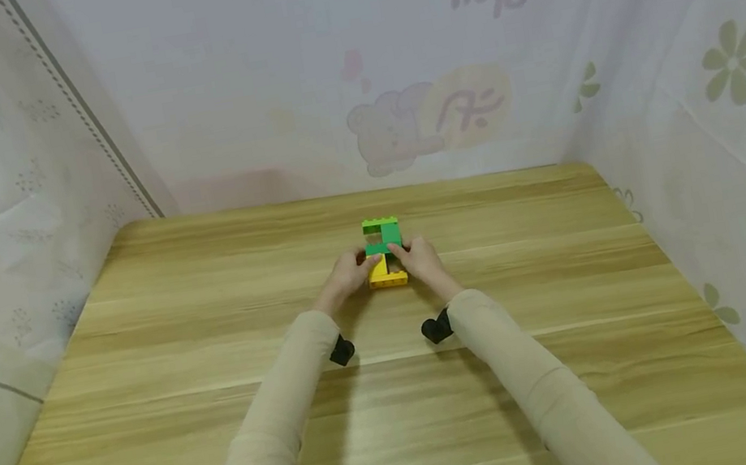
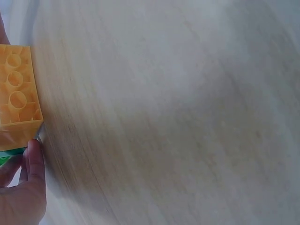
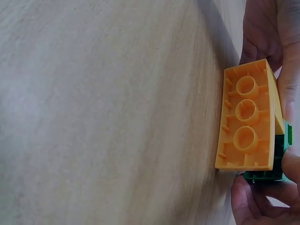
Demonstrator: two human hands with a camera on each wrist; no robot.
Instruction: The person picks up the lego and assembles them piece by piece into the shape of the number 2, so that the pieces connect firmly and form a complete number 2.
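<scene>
A small structure of toy building bricks lies on its side between my hands, with a light green brick [image 1: 379, 221] at its far end. Green bricks [image 1: 391, 232] make up its middle. Nearer to me are a yellow brick [image 1: 376, 266] and an orange-yellow brick [image 1: 389, 282], whose hollow underside with round tubes faces me in the right wrist view. My left hand [image 1: 350, 269] grips the left side, thumb over the yellow brick. On the other side my right hand [image 1: 421, 256] holds the green part, thumb on top. Palms are partly hidden.
The wood-grain table [image 1: 405, 424] stretches around the bricks. Behind it hangs a pale printed curtain [image 1: 244, 81], with similar fabric along both sides. Black wrist cameras [image 1: 437, 327] sit at the inner side of each sleeve, low over the tabletop.
</scene>
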